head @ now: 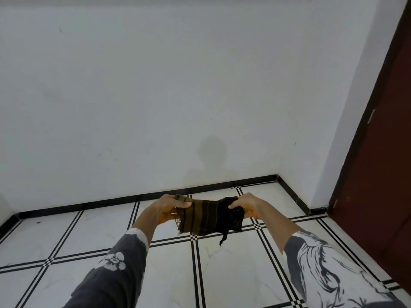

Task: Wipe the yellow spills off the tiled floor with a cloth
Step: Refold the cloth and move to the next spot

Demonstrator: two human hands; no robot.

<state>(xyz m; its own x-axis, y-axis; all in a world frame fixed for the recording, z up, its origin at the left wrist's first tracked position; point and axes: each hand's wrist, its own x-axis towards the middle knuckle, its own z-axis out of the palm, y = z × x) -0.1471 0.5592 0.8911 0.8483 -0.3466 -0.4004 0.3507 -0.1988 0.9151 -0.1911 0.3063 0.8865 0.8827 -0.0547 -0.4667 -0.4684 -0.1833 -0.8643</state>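
A dark cloth (pixel 208 216) with olive and black stripes hangs stretched between both hands, above the tiled floor (pixel 240 270). My left hand (pixel 170 207) pinches its left upper edge. My right hand (pixel 245 205) grips its black right end, and a frayed strip dangles below. The floor has white tiles with black double lines. No yellow spill shows on the tiles in view.
A white wall (pixel 155 96) with a black skirting (pixel 142 197) stands just ahead. A dark red-brown door (pixel 382 174) fills the right side. A small dark speck (pixel 38 222) lies on a tile at the far left.
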